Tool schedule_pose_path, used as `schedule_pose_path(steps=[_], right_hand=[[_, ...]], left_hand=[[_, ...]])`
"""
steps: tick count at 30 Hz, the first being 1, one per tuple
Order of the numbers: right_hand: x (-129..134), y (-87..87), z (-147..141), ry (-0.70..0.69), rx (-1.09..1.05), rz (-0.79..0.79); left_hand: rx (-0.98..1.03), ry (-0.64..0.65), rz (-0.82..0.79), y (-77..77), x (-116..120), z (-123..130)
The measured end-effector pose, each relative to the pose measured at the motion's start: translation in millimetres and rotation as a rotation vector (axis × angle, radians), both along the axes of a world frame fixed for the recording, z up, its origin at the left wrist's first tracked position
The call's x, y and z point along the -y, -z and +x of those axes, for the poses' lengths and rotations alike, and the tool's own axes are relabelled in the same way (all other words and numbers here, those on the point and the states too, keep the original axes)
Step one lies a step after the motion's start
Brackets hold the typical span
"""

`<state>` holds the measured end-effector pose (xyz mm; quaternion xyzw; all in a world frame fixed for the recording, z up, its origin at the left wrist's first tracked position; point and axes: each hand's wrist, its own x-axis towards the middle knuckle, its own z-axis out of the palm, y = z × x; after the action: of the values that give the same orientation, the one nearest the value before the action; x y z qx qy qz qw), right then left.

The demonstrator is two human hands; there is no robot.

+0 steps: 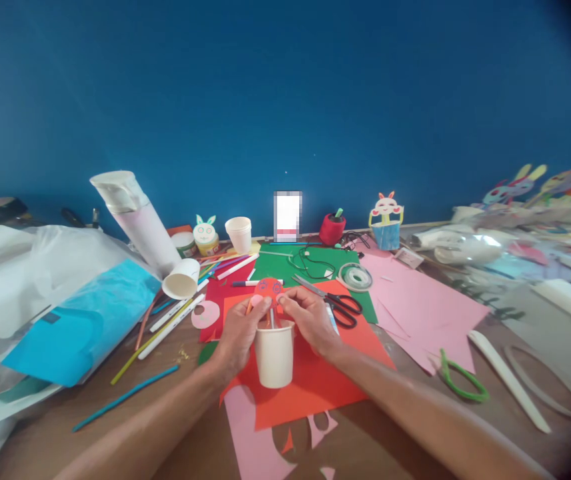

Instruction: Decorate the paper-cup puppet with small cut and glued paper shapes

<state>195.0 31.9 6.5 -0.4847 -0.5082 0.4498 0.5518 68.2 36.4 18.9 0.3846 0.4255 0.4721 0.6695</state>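
Observation:
A red paper face [268, 288] with drawn blue eyes stands above the rim of a white paper cup [275, 357], on a thin stick that reaches down into the cup. At the left side of the face, my left hand [239, 330] pinches its lower edge, with a small pink spot by the thumb. My right hand [310, 319] closes its thumb and fingertips at the face's right side. The cup is upright over an orange-red sheet [315, 380], between both hands.
Black-handled scissors [338, 303] and a tape roll [356, 277] lie right of centre. Pens and pipe cleaners [126, 398] are at left, near a tilted white bottle [140, 223]. A lit phone [288, 217] leans by the blue wall. Pink paper [425, 307] spreads rightward.

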Motion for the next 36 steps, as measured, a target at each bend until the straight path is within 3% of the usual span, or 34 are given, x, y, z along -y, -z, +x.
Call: schedule_pose_path(steps=[21,36], right_hand=[[0.2,-0.9,0.1,-0.015,0.008,-0.009],[0.5,0.3,0.9,-0.025,-0.069,-0.027]], left_hand=[[-0.071,0.053,0.055,4.5,0.2,-2.6],[0.083,0.109,-0.050,1.5,-0.7,0.1]])
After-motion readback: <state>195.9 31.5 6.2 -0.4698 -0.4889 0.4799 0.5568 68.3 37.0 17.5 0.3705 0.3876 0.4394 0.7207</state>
